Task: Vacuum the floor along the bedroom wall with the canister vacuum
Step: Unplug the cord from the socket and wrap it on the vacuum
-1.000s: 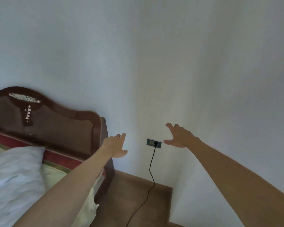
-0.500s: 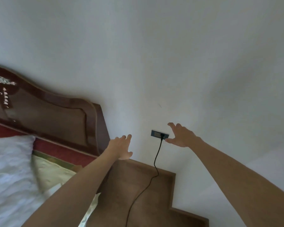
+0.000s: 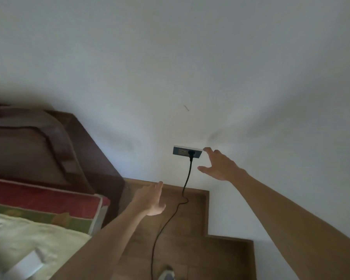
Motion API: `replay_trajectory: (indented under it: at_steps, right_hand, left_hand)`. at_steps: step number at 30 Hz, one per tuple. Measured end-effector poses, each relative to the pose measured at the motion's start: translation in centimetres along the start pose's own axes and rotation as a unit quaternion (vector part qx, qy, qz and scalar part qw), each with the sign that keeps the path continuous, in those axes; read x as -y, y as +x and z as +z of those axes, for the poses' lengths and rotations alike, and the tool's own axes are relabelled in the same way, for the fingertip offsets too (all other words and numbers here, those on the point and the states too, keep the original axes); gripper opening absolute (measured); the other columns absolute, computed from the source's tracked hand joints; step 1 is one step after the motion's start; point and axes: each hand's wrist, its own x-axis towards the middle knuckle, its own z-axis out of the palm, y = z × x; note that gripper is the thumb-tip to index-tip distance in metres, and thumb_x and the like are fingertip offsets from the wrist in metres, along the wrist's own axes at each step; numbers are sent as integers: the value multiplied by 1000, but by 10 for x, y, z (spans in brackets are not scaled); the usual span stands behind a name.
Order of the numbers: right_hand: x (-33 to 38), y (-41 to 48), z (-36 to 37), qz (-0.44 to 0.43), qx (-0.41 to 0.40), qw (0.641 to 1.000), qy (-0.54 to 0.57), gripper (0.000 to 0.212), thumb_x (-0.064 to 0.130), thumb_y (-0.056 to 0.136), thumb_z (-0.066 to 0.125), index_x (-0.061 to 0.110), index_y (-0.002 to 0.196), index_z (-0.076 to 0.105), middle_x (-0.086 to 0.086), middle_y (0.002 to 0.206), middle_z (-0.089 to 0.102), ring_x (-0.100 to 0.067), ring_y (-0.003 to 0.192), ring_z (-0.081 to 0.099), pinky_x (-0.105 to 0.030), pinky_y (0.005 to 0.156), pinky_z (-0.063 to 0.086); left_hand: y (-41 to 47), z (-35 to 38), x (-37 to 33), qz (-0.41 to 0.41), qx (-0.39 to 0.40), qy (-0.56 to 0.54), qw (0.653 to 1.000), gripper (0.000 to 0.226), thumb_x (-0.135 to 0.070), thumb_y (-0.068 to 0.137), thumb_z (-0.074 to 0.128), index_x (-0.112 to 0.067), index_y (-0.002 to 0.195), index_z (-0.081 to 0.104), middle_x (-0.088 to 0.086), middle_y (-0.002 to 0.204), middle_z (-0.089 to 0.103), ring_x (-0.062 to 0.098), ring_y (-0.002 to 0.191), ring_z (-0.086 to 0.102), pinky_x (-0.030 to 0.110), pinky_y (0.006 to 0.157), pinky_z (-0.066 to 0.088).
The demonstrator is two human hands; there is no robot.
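Note:
A grey wall socket point(image 3: 180, 152) sits low on the white wall, with a black plug point(image 3: 191, 154) in it. The black cord point(image 3: 187, 179) hangs down from the plug and trails across the wooden floor point(image 3: 190, 249) toward the bottom edge. My right hand point(image 3: 218, 164) is open, fingers spread, just right of the socket with a fingertip at its right edge. Lower and to the left, over the floor, my left hand point(image 3: 151, 200) is open and holds nothing. The vacuum itself is out of view, apart from a grey object point(image 3: 167, 275) at the bottom edge.
A dark wooden headboard point(image 3: 40, 146) and a bed with a red-edged mattress point(image 3: 45, 201) and pale bedding point(image 3: 28, 239) fill the left side. The white wall steps outward at the right point(image 3: 230, 215), leaving a narrow floor strip between bed and wall.
The view has tilted down and closed in on the socket. My right hand has reached the socket's right edge; my left hand has dropped lower over the floor.

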Motion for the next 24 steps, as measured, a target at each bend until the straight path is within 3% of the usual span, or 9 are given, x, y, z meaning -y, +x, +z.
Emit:
replay_trajectory:
  at_steps: [4,7,11,14,18,19,21,24]
  right_hand:
    - [-6,31,28,1,-10,998,57,70,50,94,57,22,149,25,-11,135,47,-29,119,52,-40,93,46]
    - [-6,51,53,10,-23,994,111,64,47,94,57,20,146,30,-10,133,50,-27,119,52,-40,94,47]
    - [-3,75,84,35,-45,976,210,57,44,96,55,14,143,38,-10,129,52,-26,120,51,-39,98,45]
    - [0,90,102,51,-102,952,285,46,39,96,58,11,130,47,-9,114,59,-25,107,57,-39,91,49]
    - [6,98,120,71,-198,906,368,30,29,95,61,9,116,53,1,86,60,-16,79,60,-31,72,49]
    - [7,99,124,72,-215,897,379,28,27,95,62,9,115,53,4,80,58,-12,73,58,-30,70,48]
    - [9,101,130,74,-242,880,401,25,24,94,64,8,112,54,5,75,58,-10,66,57,-32,68,50]
    - [10,107,135,80,-270,860,426,19,22,93,66,9,102,55,-5,77,66,-20,69,65,-44,71,58]
  left_hand:
    - [38,34,-13,5,22,-40,999,88,-49,87,62,-20,154,14,4,152,39,28,132,47,44,104,46]
    - [62,53,-29,-8,30,-128,991,88,-47,85,64,-23,154,14,2,152,37,28,134,45,43,106,43]
    - [105,91,-42,-30,32,-320,947,80,-52,67,58,-39,140,30,-11,131,47,21,123,52,45,99,50]
    - [107,100,-55,-10,29,-380,925,61,-38,81,59,-40,138,37,-15,125,51,9,114,54,35,96,51]
    - [104,118,-60,-16,15,-438,899,31,-25,97,53,-35,125,45,-12,98,59,-3,66,57,10,55,45]
    - [102,123,-62,-19,18,-453,891,22,-25,99,52,-34,119,48,-13,90,58,-3,62,54,7,51,43]
    - [97,131,-63,-29,19,-485,874,9,-31,101,50,-35,108,55,-18,89,59,-8,70,55,5,59,43]
    - [91,144,-61,-20,-8,-506,862,17,-37,100,51,-33,105,66,-24,102,67,-19,94,58,8,79,41]
